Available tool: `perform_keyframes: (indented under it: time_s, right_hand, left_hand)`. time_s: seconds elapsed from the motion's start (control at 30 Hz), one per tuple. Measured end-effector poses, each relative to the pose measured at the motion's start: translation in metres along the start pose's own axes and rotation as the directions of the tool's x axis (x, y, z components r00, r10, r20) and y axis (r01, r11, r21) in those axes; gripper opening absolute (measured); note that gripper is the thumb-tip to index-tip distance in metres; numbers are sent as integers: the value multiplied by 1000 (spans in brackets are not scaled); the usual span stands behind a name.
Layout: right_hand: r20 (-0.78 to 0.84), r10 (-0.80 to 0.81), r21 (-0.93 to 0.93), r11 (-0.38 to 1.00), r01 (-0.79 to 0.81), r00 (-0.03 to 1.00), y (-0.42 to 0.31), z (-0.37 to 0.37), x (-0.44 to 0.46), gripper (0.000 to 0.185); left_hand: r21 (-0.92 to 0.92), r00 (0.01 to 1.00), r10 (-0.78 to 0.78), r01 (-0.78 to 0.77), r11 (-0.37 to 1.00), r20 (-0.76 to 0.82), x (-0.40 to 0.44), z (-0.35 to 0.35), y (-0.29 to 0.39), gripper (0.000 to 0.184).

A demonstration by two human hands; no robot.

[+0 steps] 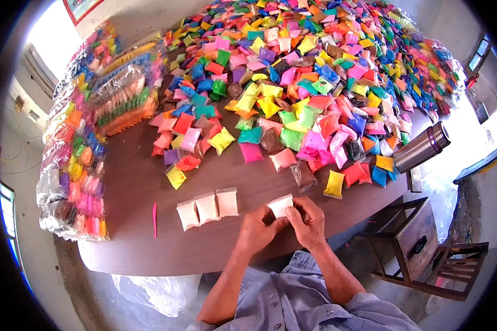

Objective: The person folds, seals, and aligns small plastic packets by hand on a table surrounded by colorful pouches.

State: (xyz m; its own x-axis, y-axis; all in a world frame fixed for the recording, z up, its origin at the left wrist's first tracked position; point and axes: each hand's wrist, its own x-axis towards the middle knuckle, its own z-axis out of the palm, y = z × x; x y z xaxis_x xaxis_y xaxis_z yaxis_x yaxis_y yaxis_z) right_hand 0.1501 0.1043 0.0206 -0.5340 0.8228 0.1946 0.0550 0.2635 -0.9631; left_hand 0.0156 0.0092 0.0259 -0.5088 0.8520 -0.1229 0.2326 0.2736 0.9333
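Between my two hands, close to the table's front edge, is a small pale packet (280, 206) in clear wrapping. My left hand (258, 227) grips its left side, and the fingers of my right hand (306, 222) close on its right side with the thumb on top. Left of my hands, three pale pink packets (206, 208) lie side by side on the brown table (132, 243). A thin pink plastic stick (154, 219) lies further left. The fingertips behind the held packet are partly hidden.
A huge heap of coloured packets (270, 105) covers the table's back. Clear bags of packed rows (124, 94) stand along the left. A steel flask (422, 148) lies tilted at the right edge; a wooden chair (419, 243) is at the right.
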Motion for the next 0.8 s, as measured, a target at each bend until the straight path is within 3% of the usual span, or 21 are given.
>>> perform_keyframes:
  time_s: [0.33, 0.53, 0.73, 0.8]
  right_hand:
    - [2, 38, 50, 998, -38, 999, 11, 2, -2, 22]
    - [-59, 15, 65, 998, -11, 998, 13, 4, -1, 19]
    - [-24, 54, 129, 990, -50, 998, 7, 4, -1, 20]
    - [-19, 13, 28, 1000, -12, 1000, 5, 3, -1, 19]
  left_hand:
    - [-28, 1000, 3, -3, 1000, -4, 2, 1, 0, 34]
    - [58, 999, 45, -45, 997, 9, 0, -3, 10, 28]
    - [-55, 1000, 27, -27, 998, -4, 4, -2, -6, 27]
    - [-85, 1000, -1, -1, 996, -23, 2, -4, 1, 25]
